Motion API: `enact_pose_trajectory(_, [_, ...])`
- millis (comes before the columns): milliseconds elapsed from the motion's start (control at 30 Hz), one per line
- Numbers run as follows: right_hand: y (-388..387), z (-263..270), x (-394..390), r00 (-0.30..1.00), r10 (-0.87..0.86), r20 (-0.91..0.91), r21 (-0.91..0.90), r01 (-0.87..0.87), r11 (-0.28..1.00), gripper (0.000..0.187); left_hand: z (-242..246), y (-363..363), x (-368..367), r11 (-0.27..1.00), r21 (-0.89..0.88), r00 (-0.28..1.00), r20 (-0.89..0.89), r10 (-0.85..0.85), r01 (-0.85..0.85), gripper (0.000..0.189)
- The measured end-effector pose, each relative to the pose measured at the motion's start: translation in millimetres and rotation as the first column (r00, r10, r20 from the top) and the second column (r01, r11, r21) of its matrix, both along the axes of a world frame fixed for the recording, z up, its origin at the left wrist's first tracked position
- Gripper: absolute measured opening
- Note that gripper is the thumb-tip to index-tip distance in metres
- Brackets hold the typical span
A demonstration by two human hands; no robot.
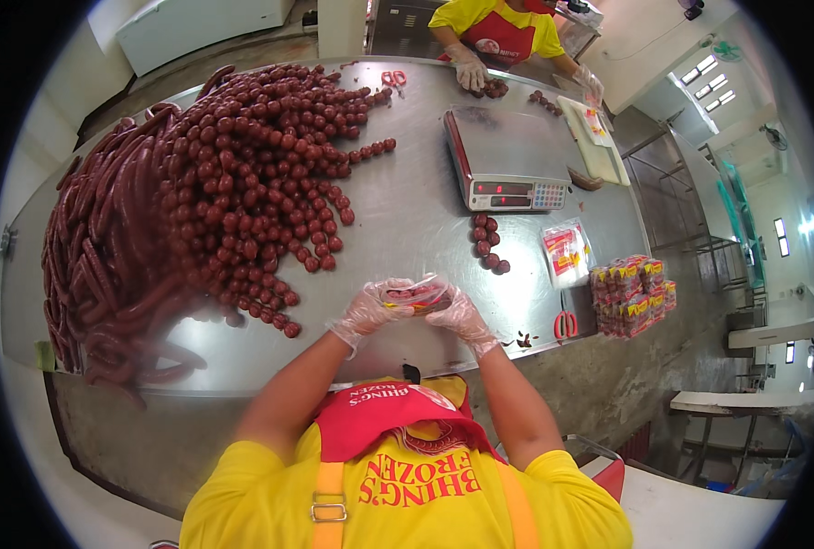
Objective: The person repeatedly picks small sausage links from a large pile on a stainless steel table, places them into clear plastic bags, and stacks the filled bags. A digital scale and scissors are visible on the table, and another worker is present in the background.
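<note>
Both of my hands wear clear plastic gloves and hold one clear printed plastic pouch [417, 296] between them, above the near part of the steel table. My left hand [377, 309] grips its left side, and my right hand [460, 312] grips its right side. Reddish sausages show through the pouch's opening. Beyond my right hand lies a short string of round sausages [487, 241], in front of a digital weighing scale [510, 154] with a bare top plate. To the left, a large heap of linked round sausages [242, 185] spreads across the table.
Long sausages [98, 254] lie at far left. On the right are flat printed pouches [566, 252], red-handled scissors [566, 324] and stacked filled packs [630, 295]. Across the steel table [407, 192], a co-worker's gloved hand [470, 70] touches sausages near a white cutting board [588, 141] and other scissors [394, 79].
</note>
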State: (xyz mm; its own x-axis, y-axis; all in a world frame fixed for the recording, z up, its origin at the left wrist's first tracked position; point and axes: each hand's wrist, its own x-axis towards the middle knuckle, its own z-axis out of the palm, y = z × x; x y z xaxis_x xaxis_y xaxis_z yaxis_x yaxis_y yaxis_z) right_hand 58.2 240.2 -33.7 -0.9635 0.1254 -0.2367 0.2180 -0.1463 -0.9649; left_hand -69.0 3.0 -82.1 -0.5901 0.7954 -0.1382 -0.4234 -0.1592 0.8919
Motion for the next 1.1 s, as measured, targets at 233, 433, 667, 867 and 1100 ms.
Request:
enact_pose_trajectory(233, [-7, -20, -28, 0.999, -0.018, -0.045, -0.109, 0.013, 0.994, 0.037, -7, -1, 0, 0.997, -0.018, 0.996, -0.057, 0.074, -0.075, 0.054])
enact_pose_trajectory(433, [-12, -23, -22, 0.978, -0.095, -0.186, 0.099, 0.115, 0.988, 0.013, -8, -1, 12, 0.987, -0.045, 0.984, -0.106, 0.147, -0.152, 0.04])
enact_pose_trajectory(667, [-9, -2, 19, 0.942, 0.136, -0.306, 0.602, 0.081, 0.794, 0.016, 33, -38, 14, 0.974, -0.016, 0.521, -0.847, 0.108, -0.227, 0.016])
enact_pose_trajectory(867, [-26, -23, 57, 0.992, 0.071, -0.108, 0.569, 0.003, 0.823, 0.02, 44, -50, 46, 0.955, -0.165, 0.71, -0.702, 0.062, -0.247, 0.019])
enact_pose_trajectory(1100, [-60, -3, 29, 0.949, -0.312, -0.033, 0.323, 0.306, 0.896, 0.029, 30, -44, 30, 0.725, -0.687, 0.989, -0.133, -0.06, -0.048, 0.055])
